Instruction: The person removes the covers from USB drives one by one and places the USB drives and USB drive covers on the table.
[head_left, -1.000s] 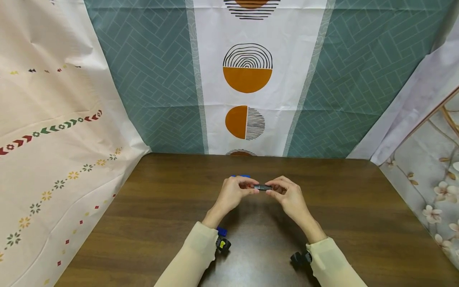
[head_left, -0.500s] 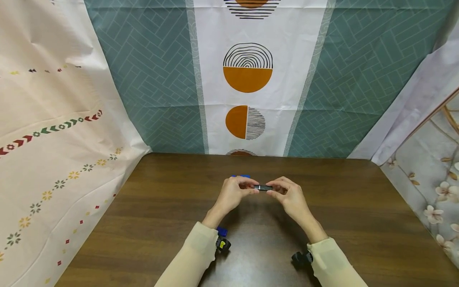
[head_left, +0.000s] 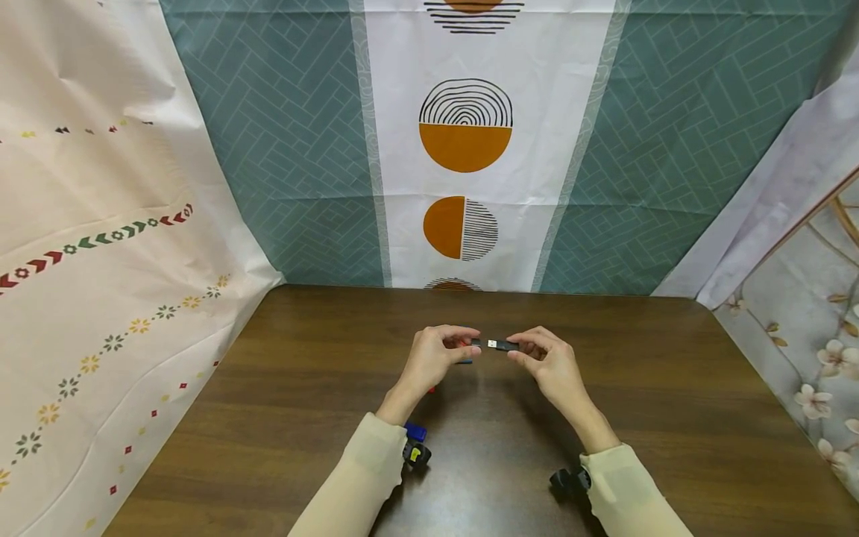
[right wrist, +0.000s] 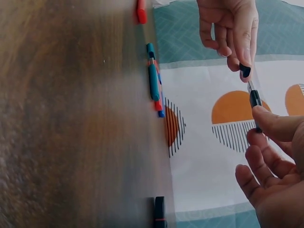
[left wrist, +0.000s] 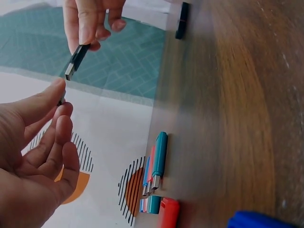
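Observation:
A black USB flash drive (head_left: 508, 346) is pinched between the thumb and fingers of my right hand (head_left: 552, 364), its silver connector bare and facing left. My left hand (head_left: 432, 359) pinches the drive's small black cap (right wrist: 245, 70). A short gap separates cap and connector in the head view. Both hands are raised over the table. In the left wrist view the cap is mostly hidden by the thumb and fingers. The right wrist view shows the drive's dark body (right wrist: 255, 99) between thumb and index finger, the other fingers loosely bent.
Teal, red and blue USB drives (left wrist: 160, 154) with bare connectors lie on the wooden table (head_left: 302, 388), small caps (left wrist: 153, 204) beside them. A red piece (left wrist: 169, 213) and a blue piece (left wrist: 259, 220) lie nearer. Another black stick-shaped item (left wrist: 182, 21) is farther right.
The cap has come off the black USB flash drive, uncovering its connector. My right hand has shifted slightly right, and the left slightly left and up.

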